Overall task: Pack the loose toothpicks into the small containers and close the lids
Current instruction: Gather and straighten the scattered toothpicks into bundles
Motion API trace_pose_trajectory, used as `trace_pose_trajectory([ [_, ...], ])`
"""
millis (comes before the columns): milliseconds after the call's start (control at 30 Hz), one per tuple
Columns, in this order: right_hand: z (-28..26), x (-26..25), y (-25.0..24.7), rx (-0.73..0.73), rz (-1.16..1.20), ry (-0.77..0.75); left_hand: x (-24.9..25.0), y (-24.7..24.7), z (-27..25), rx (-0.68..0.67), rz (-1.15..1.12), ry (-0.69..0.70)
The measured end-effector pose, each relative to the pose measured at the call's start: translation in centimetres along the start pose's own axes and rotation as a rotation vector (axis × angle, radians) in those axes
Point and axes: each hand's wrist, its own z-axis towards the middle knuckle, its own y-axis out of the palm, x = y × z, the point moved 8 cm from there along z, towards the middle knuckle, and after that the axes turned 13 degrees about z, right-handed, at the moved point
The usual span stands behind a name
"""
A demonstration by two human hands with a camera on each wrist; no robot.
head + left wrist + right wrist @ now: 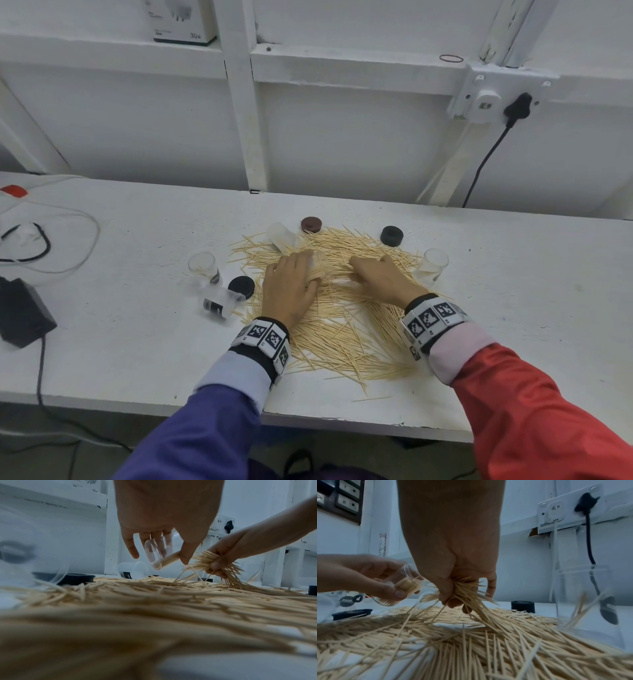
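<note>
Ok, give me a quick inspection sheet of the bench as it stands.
Surface: white table, toothpick pile spread mid-bench.
Job's things: four clear containers loose, two upright, two on their sides; three lids off, one brown lid, two black.
Clutter: black adapter, left.
Grippers: left hand holds a tilted container, partly filled; right hand grips a toothpick bundle.
Cables: white and black leads, left; black cord from wall socket.
Surroundings: white wall, box on ledge.

both hands low, left hand (291, 284) curled in a grip, right hand (380, 279) bunched in a fist.
</note>
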Motion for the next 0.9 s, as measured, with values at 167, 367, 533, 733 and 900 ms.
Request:
trace_pose_trajectory([
  [167, -0.3, 0.5, -0.8, -0.022, 0.18, 0.043, -0.1, 0.1, 0.0, 0.001, -0.006, -0.014],
  [367, -0.3, 1.5, -2.1, 0.037, 0.569, 0.088, 0.0, 0.2, 0.0, -0.008, -0.011, -0.002],
  [533, -0.1, 1.1, -3.2, 0.138, 0.904, 0.093, 0.1, 0.4, 0.0, -0.031, -0.004, 0.012],
  [733, 0.4, 1.0, -3.0, 0.22, 1.187, 0.11, 0.4, 0.8, 0.1, -0.057, -0.047, 0.042],
  [900, 0.4, 0.0, -3.6, 0.348, 1.424, 0.055, 0.5, 1.0, 0.2, -0.058, -0.077, 0.064],
])
